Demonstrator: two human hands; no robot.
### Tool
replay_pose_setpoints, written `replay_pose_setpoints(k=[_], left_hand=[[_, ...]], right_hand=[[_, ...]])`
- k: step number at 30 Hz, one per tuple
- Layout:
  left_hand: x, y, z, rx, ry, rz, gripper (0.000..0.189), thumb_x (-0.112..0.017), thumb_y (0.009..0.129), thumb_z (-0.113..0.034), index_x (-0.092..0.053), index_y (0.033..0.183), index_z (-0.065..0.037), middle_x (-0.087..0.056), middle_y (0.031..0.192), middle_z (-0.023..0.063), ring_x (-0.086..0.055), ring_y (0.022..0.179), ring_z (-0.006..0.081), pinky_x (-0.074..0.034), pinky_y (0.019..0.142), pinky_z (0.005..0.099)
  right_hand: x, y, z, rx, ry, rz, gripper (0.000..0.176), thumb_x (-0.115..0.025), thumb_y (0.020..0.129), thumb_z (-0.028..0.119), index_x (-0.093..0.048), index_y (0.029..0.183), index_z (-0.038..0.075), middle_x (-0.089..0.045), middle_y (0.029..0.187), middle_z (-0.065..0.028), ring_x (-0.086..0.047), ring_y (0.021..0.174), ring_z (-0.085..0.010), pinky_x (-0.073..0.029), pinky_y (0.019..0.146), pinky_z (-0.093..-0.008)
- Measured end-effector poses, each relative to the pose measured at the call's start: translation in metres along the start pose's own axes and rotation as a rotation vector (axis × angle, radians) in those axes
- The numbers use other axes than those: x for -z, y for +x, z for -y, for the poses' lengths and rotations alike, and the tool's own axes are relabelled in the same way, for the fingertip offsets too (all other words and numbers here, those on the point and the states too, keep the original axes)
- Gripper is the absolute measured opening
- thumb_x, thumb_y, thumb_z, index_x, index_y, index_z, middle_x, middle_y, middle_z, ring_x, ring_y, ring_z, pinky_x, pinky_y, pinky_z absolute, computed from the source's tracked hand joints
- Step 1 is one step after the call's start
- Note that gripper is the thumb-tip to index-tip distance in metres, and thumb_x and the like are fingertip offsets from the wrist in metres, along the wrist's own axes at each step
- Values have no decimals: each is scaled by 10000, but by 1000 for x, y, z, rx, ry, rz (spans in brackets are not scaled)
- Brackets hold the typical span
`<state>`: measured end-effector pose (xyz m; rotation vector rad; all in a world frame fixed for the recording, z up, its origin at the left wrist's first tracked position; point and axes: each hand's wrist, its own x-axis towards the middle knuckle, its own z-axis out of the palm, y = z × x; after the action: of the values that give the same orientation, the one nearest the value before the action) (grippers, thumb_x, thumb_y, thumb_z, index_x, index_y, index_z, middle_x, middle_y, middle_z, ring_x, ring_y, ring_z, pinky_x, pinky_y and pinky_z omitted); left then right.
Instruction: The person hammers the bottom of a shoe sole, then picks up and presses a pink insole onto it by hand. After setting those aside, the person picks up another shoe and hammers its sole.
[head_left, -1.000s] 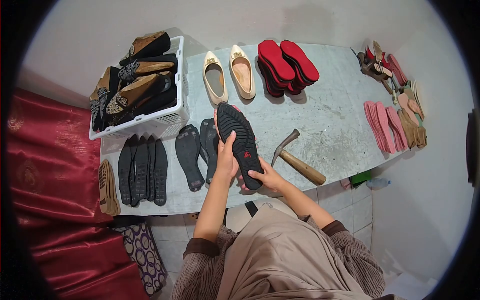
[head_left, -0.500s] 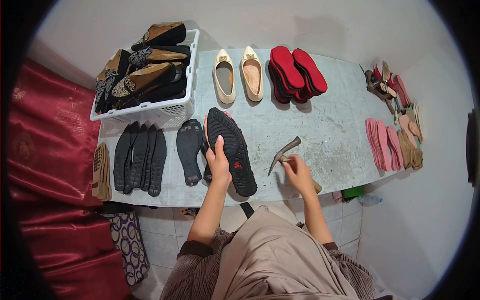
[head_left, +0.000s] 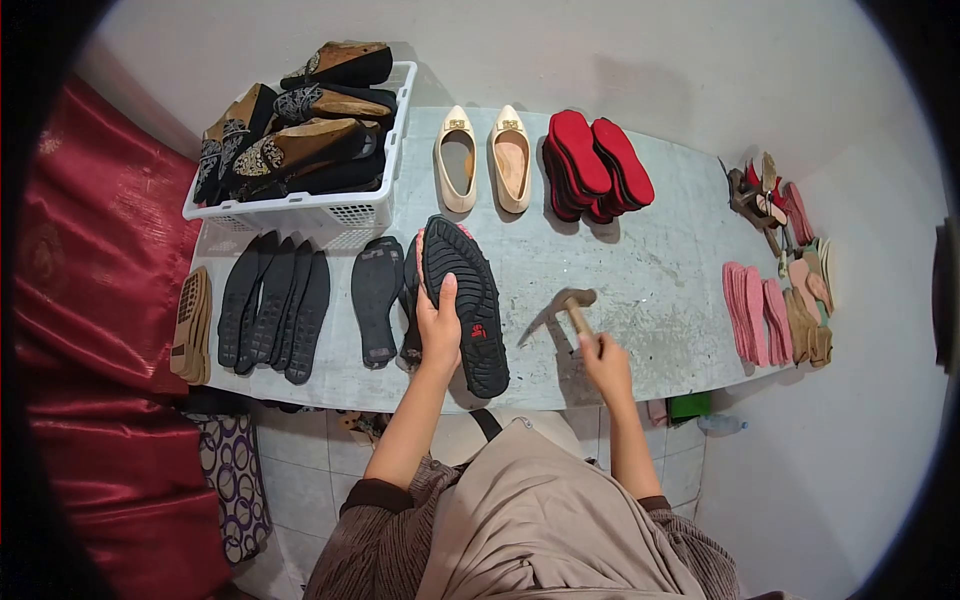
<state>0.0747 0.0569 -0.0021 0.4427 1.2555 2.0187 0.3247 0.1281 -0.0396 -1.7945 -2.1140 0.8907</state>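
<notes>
My left hand [head_left: 439, 325] grips a black ridged shoe sole [head_left: 468, 305] with a red mark near its heel. A strip of pink shows along the sole's upper left edge, and its ridged face is turned up toward me. To the right, my right hand [head_left: 606, 366] is wrapped round the wooden handle of a hammer [head_left: 577, 315]. The hammer's dark metal head points away from me, apart from the sole. Just left of the held sole lies another black sole [head_left: 378, 300], with one more partly hidden beside it.
A white basket [head_left: 400, 130] of black shoes on lasts stands back left. Cream shoes [head_left: 512, 165] and stacked red insoles [head_left: 580, 160] sit at the back. Black soles [head_left: 270, 310] and brown soles [head_left: 192, 325] lie left; pink pieces [head_left: 745, 315] and tools [head_left: 765, 190] lie right.
My right hand has slid down the hammer's handle, and the hammer has swung so its head points more away from me. The left hand still holds the sole. The view has shifted slightly.
</notes>
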Motion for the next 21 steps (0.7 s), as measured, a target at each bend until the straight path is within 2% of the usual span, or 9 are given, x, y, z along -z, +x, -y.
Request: replay_pose_setpoints(k=[2, 5, 7, 11, 13, 15, 16, 19, 21], left_hand=[[-3, -2, 0, -26, -14, -27, 497, -524, 925, -212, -340, 1341, -11, -468, 1268, 92, -482, 1106, 166, -396, 941, 275], [-6, -3, -1, -48, -22, -32, 454, -544, 919, -221, -418, 1281, 23, -528, 1199, 101, -507, 1062, 165, -384, 939, 272], [-2, -5, 4, -40, -13, -10, 453, -546, 918, -214, -419, 1283, 22, -526, 1203, 101, -506, 1066, 165, -380, 943, 272], [-5, -8, 5, -8, 27, 42, 429, -547, 917, -205, -444, 1264, 26, -542, 1176, 102, -510, 1054, 166, -376, 937, 270], [-8, -12, -2, 98, 74, 68, 413, -548, 917, -209, -465, 1244, 28, -568, 1135, 96, -529, 1017, 160, -390, 916, 269], [-16, -16, -9, 33, 110, 50, 409, -552, 916, -220, -474, 1232, 29, -578, 1119, 93, -541, 993, 158, -401, 899, 268], [-17, -17, -11, -27, 151, 31, 406, -555, 915, -230, -484, 1219, 30, -587, 1103, 91, -552, 969, 155, -411, 882, 266], [-7, -14, 3, -177, 221, 42, 419, -567, 911, -257, -489, 1205, 31, -599, 1083, 84, -557, 943, 143, -422, 848, 254], [3, -14, 10, -114, 240, 26, 418, -572, 908, -265, -498, 1189, 36, -608, 1062, 91, -555, 942, 141, -420, 847, 249]], right_hand=[[21, -2, 28, -208, 691, 134, 267, -568, 890, 287, -517, 859, 27, -490, 609, -28, -480, 418, -113, -391, 383, -268], [53, -19, 73, -38, 959, 119, 215, -631, 849, 202, -499, 798, 40, -473, 599, -8, -458, 403, -105, -381, 379, -258], [63, -27, 90, 79, 936, 36, 197, -663, 814, 118, -485, 783, 38, -463, 596, -2, -438, 403, -89, -371, 383, -247], [47, -28, 96, 740, 850, -40, 117, -605, 806, 44, -490, 788, 39, -508, 565, -39, -471, 430, -118, -385, 396, -246], [52, -33, 118, 734, 342, -77, 132, -650, 764, 65, -523, 761, 30, -517, 544, -54, -471, 423, -139, -396, 428, -258], [54, -33, 135, 640, 231, 56, 131, -671, 712, 89, -584, 777, 16, -578, 583, -67, -544, 498, -153, -426, 489, -278], [52, -34, 141, 548, 305, 82, 185, -679, 704, 94, -600, 842, 0, -594, 610, -118, -558, 492, -220, -443, 505, -291], [38, -32, 142, 695, 467, -130, 190, -675, 695, 75, -611, 857, 0, -592, 618, -122, -576, 506, -231, -453, 518, -291], [20, -26, 126, 651, 475, -59, 173, -666, 694, 51, -606, 847, -4, -590, 625, -122, -578, 513, -225, -458, 528, -291]])
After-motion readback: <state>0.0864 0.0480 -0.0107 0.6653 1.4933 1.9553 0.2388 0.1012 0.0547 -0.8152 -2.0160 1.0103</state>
